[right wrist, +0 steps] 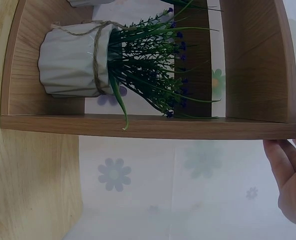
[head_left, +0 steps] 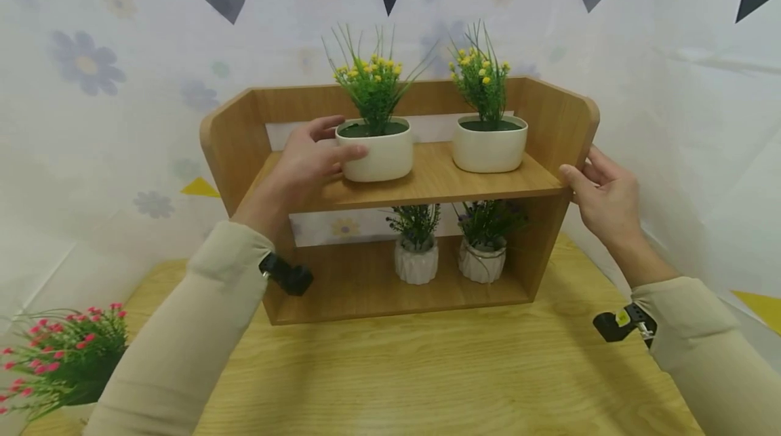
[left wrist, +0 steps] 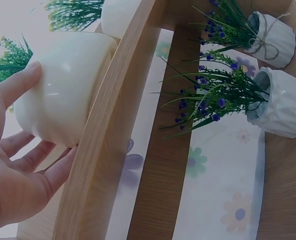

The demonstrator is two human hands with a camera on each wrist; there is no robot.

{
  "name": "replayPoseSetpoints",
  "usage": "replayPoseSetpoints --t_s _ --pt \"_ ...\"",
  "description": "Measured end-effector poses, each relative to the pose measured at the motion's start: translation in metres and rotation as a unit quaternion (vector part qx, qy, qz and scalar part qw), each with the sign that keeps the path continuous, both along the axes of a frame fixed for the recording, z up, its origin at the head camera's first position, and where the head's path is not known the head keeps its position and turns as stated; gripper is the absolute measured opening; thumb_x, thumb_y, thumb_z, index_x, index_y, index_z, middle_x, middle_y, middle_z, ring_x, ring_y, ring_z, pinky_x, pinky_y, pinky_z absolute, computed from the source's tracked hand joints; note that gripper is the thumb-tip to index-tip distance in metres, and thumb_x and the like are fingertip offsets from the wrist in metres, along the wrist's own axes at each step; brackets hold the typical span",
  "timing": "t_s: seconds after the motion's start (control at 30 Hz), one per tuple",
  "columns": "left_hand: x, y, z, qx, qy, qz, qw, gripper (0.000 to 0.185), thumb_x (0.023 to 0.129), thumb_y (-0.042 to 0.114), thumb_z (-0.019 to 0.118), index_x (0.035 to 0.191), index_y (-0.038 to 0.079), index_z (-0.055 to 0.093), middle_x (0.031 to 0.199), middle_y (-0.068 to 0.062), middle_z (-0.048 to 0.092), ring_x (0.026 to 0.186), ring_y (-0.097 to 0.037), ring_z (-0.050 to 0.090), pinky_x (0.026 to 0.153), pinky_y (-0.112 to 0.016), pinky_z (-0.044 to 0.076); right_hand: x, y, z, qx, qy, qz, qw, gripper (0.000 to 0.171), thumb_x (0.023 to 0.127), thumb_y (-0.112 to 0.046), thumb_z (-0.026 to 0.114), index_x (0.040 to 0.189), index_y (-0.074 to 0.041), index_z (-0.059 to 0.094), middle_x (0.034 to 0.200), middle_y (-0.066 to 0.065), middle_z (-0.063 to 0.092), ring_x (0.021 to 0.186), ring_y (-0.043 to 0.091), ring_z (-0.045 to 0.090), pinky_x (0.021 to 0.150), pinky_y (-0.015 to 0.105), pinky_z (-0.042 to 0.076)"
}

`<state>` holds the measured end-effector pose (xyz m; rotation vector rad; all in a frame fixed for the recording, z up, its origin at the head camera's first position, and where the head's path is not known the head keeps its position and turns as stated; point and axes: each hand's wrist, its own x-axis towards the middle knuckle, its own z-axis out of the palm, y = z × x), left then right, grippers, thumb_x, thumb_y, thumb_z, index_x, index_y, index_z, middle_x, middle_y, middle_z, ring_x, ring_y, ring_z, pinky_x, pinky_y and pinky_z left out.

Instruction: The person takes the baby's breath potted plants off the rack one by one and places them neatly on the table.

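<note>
My left hand [head_left: 305, 159] holds the left end of a white oval flowerpot [head_left: 383, 159] with yellow flowers, thumb on the front and fingers round the back. The pot stands upright on the upper board of a wooden shelf [head_left: 421, 193]. In the left wrist view, thumb and fingers spread around the white pot [left wrist: 63, 90]. With my right hand [head_left: 610, 200] I grip the shelf's right side panel at its front edge, thumb in front, other fingers on the outer face. A matching yellow-flowered pot [head_left: 490, 150] stands further right on the same board.
Two white ribbed pots [head_left: 417, 265] with purple flowers stand on the lower board; the right one has twine round it [right wrist: 95, 60]. A pot of pink flowers [head_left: 73, 354] is at the table's left front. A flower-printed curtain [head_left: 122, 117] hangs close behind.
</note>
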<state>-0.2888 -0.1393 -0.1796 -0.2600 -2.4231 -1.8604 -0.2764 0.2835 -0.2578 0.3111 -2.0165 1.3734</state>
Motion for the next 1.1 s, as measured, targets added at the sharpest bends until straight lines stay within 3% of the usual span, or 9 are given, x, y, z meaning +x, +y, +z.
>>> replayPoseSetpoints --t_s 0.17,0.57,0.8,1.0,1.1 --pt "0.009 -0.008 -0.004 -0.012 0.024 0.003 0.9996 0.08 0.083 0.03 0.085 0.152 0.02 0.045 0.153 -0.009 0.038 0.128 -0.025 0.049 0.098 -0.041 0.051 0.001 -0.001 0.0 -0.008 0.004 0.001 1.0 0.051 0.096 -0.007 0.068 0.145 -0.014 0.056 0.127 0.024 0.062 0.09 -0.007 0.065 0.066 0.016 0.054" --pt "0.032 -0.026 -0.008 -0.008 0.026 0.01 0.9996 0.082 0.083 0.035 0.084 0.153 0.022 0.044 0.15 -0.007 0.042 0.128 -0.026 0.05 0.099 -0.044 0.051 0.001 -0.001 -0.001 0.001 -0.004 -0.008 1.0 0.052 0.096 -0.006 0.066 0.146 -0.015 0.054 0.131 0.029 0.057 0.091 -0.008 0.065 0.065 0.015 0.054" --pt "0.052 -0.04 -0.013 -0.015 0.037 0.01 0.9992 0.085 0.082 0.042 0.084 0.154 0.025 0.042 0.149 -0.004 0.044 0.124 -0.023 0.056 0.096 -0.04 0.052 0.0 -0.001 -0.001 0.017 -0.012 -0.013 1.0 0.053 0.098 -0.013 0.067 0.148 -0.017 0.052 0.135 0.028 0.056 0.096 -0.005 0.063 0.067 0.015 0.053" --pt "0.069 -0.05 -0.015 -0.004 0.044 0.0 0.999 0.079 0.087 0.035 0.081 0.155 0.024 0.041 0.15 -0.005 0.044 0.128 -0.026 0.055 0.089 -0.036 0.056 -0.001 -0.001 0.001 0.008 -0.007 0.0 1.0 0.052 0.097 -0.011 0.067 0.148 -0.015 0.052 0.134 0.03 0.056 0.093 -0.007 0.064 0.067 0.016 0.053" --pt "0.077 -0.054 -0.018 -0.008 0.046 0.0 0.9989 0.077 0.089 0.033 0.079 0.155 0.024 0.041 0.151 -0.004 0.043 0.129 -0.026 0.054 0.095 -0.037 0.053 -0.001 0.0 0.0 0.009 -0.008 0.0 1.0 0.052 0.098 -0.011 0.066 0.148 -0.015 0.052 0.134 0.029 0.056 0.091 -0.008 0.063 0.067 0.016 0.054"
